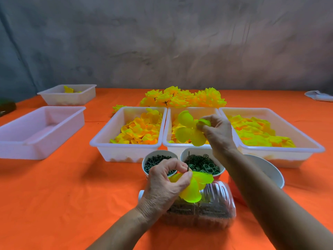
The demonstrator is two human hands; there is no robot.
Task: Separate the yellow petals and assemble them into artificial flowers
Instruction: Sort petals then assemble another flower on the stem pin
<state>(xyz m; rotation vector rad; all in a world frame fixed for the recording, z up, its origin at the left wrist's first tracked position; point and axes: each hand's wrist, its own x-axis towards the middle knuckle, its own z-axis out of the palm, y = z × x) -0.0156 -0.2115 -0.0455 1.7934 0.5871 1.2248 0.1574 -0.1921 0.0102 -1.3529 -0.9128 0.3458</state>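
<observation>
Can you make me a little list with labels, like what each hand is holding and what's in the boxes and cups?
left hand: pinches a yellow petal layer on a thin stem
right hand: holds a yellow petal piece over the middle tray
three near trays: loose yellow petals
left trays: front one holds no petals, back one has a few
two cups: small dark green parts; rings in the right cup
behind trays: finished yellow flowers
table: orange cloth

You are working over an orange worktop (54, 195). Beyond your hands, white trays (100, 139) are holding yellow-orange petals (140, 130); the petal pieces (189, 134) you are holding are glowing lime-yellow. Near them, white cups (146, 160) are showing dark green parts.
</observation>
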